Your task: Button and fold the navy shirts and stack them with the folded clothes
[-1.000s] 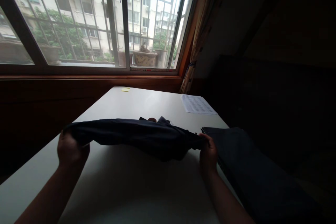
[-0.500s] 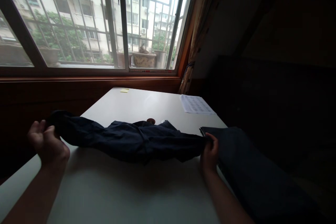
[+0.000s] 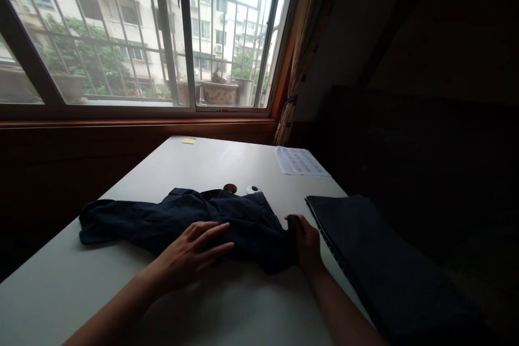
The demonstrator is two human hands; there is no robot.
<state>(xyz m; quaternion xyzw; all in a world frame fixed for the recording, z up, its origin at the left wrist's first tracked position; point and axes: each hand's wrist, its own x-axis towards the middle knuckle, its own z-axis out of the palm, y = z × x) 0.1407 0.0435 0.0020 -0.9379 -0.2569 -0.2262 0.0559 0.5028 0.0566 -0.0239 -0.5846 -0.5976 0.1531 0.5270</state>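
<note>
A dark navy garment lies crumpled across the white table, stretched from the left edge toward the centre. My left hand rests flat on the middle of it, fingers spread. My right hand is closed on the garment's right end, pinching the cloth against the table.
A stack of dark folded cloth lies along the table's right edge. A small brown round thing and a white round thing sit just behind the garment. A printed sheet and a yellow note lie farther back, below the barred window.
The garment was held stretched in the air between both hands; it now lies on the table. My left hand let go of its left end and moved right onto its middle.
</note>
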